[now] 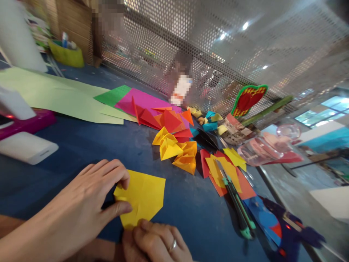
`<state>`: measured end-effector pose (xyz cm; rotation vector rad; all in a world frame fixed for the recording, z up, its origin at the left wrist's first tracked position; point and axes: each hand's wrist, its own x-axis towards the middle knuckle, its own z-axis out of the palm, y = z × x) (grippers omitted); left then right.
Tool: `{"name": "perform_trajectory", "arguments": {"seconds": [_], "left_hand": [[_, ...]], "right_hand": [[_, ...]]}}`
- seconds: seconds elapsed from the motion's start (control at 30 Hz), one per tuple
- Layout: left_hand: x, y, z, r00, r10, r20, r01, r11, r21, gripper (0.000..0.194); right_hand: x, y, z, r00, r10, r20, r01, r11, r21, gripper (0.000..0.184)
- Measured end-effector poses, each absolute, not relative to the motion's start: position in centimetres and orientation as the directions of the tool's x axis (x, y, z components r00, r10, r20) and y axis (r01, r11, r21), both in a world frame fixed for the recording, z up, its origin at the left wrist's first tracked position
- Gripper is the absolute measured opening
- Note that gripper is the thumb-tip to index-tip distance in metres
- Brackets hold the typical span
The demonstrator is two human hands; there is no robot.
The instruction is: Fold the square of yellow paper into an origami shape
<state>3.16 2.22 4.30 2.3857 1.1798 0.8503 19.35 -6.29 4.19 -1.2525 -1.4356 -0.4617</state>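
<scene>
A yellow sheet of paper (147,193) with folded corners lies near the front of the dark blue table. My left hand (100,193) reaches over its left side, thumb pressed on the paper and bent fingers at its upper left edge. At the lower edge, my right hand (160,242), with a ring on one finger, pinches the paper between thumb and fingers. Just beyond stand several folded yellow paper pieces (177,149). Red and orange folded pieces (166,120) are heaped behind them.
A green-handled utility knife (236,203) rests on coloured scraps at the right, beside a blue glue gun (291,229). Behind are a pink clear bottle (261,149) and a perforated metal screen (152,47). Pale green paper (68,98) and a white device (29,147) lie left.
</scene>
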Motion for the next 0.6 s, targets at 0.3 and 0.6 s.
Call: {"name": "perform_trajectory", "arguments": {"seconds": [0.3, 0.6], "left_hand": [[2.2, 1.4, 3.3, 0.517, 0.714, 0.472, 0.625, -0.692, 0.361, 0.015], [2.2, 1.1, 4.4, 0.488, 0.71, 0.508, 0.71, -0.661, 0.243, 0.031]], "right_hand": [[19.0, -6.6, 2.3, 0.315, 0.455, 0.833, 0.797, 0.35, -0.492, 0.033], [20.1, -7.0, 3.6, 0.112, 0.506, 0.855, 0.856, 0.387, -0.342, 0.03]]}}
